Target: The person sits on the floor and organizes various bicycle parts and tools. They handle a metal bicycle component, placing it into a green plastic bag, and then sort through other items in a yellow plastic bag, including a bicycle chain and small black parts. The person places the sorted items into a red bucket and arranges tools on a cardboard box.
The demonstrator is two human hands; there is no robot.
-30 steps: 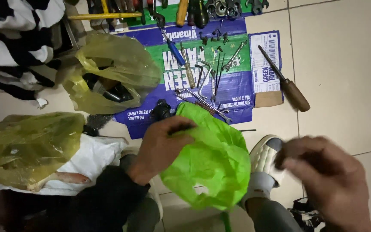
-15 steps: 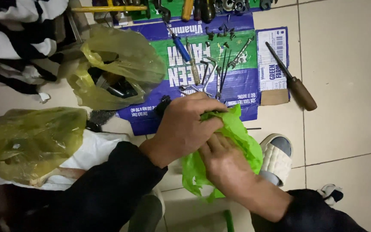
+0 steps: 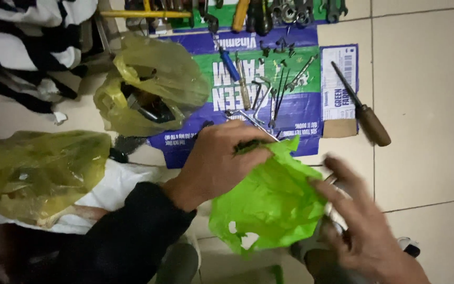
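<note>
My left hand (image 3: 222, 160) grips the top edge of a bright green plastic bag (image 3: 269, 202), which hangs open below the flattened cardboard. My right hand (image 3: 361, 221) is blurred beside the bag's right side, fingers spread, holding nothing that I can make out. Just beyond the left hand's fingers, small metal tools (image 3: 261, 100) lie on a blue and green flattened cardboard box (image 3: 295, 118).
Two yellow-green plastic bags lie at left, one (image 3: 151, 87) holding dark tools, the other (image 3: 32, 171) on white cloth. A wooden-handled screwdriver (image 3: 363, 108) rests on the tiled floor (image 3: 426, 105). More tools line the top edge. Striped fabric (image 3: 22, 42) is at top left.
My right hand has pulled away from the green bag to the right and opened. The left hand keeps its hold on the bag, which has spread out again.
</note>
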